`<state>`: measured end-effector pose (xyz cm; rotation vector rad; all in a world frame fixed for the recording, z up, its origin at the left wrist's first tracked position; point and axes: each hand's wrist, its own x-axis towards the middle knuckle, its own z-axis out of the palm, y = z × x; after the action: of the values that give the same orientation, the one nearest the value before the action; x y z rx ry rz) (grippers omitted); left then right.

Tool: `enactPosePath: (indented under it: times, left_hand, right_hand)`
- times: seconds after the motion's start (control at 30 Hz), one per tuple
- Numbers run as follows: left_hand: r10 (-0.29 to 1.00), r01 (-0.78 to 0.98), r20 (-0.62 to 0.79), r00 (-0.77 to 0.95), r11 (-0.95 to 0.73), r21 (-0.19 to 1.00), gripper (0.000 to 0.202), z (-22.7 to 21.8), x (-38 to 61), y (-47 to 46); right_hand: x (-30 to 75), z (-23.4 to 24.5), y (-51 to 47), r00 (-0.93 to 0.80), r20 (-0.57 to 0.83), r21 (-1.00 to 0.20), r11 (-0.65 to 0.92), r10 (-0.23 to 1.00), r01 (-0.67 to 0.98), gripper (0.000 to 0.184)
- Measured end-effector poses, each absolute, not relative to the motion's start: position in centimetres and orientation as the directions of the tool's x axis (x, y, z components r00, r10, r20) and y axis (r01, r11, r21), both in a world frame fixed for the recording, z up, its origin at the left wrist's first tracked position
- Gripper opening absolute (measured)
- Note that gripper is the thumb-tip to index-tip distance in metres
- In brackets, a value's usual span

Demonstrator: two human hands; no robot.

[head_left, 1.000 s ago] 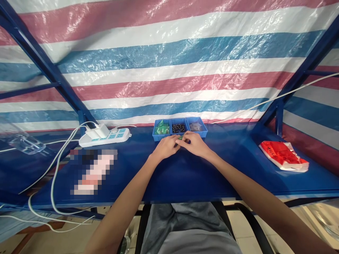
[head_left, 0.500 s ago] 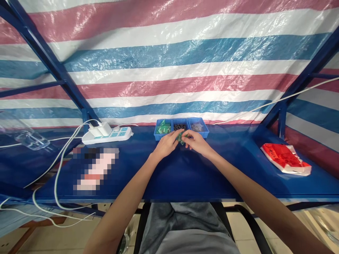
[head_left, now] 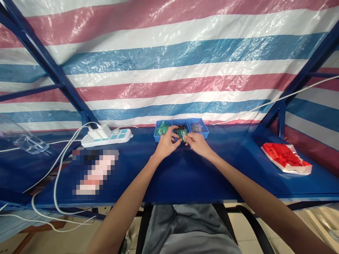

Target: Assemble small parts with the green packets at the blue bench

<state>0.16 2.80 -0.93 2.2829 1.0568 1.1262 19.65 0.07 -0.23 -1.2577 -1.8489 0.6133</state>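
Note:
My left hand (head_left: 166,144) and my right hand (head_left: 196,143) meet just in front of a blue three-part tray (head_left: 203,135). Between their pinched fingertips they hold up a small green circuit board (head_left: 182,133), tilted, with dark parts on it. The tray's left part holds green boards (head_left: 161,129), its middle part small black pieces (head_left: 181,126), its right part pale brownish bits (head_left: 196,127). Both forearms reach out over the blue table (head_left: 182,173).
A white power strip (head_left: 106,137) with chargers and white cables lies at the back left. A blurred pink and black object (head_left: 94,171) lies left of my arm. A red and white bag (head_left: 284,158) lies at the right. Striped tarp hangs behind.
Both hands have lifted the green board off the table and tipped it up in front of the tray. The fingers have shifted round its edges.

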Motion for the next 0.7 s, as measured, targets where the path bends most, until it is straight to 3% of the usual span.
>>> enactPosePath:
  times: [0.13,0.23,0.37,0.5,0.6,0.7]
  left_hand:
    - [0.699,0.403,0.471,0.538,-0.704,0.585,0.041,-0.89,0.45,2.59]
    - [0.693,0.39,0.452,0.562,-0.703,0.594,0.039,-0.8,0.7,2.47]
    - [0.722,0.306,0.414,0.555,-0.64,0.705,0.031,-0.68,0.86,2.31]
    - [0.727,0.234,0.339,0.597,-0.561,0.794,0.027,-0.85,0.76,2.22]
    - [0.758,0.278,0.263,0.597,-0.503,0.818,0.025,-1.27,0.72,2.3]
    - [0.792,0.329,0.3,0.531,-0.519,0.789,0.033,-1.63,0.76,2.54]
  right_hand:
    - [19.59,-0.32,-0.07,-0.167,0.522,-0.65,0.516,0.837,0.558,0.034]
    - [19.54,-0.15,-0.17,-0.155,0.549,-0.653,0.537,0.821,0.534,0.033]
    - [19.42,0.11,-0.2,-0.137,0.495,-0.718,0.493,0.858,0.491,0.04]
    - [19.48,0.25,-0.23,-0.089,0.351,-0.862,0.358,0.932,0.359,0.051]
    - [19.64,0.49,-0.28,-0.07,0.247,-0.931,0.257,0.966,0.259,0.047]
    - [19.75,0.61,-0.19,-0.066,0.178,-0.96,0.188,0.982,0.206,0.037]
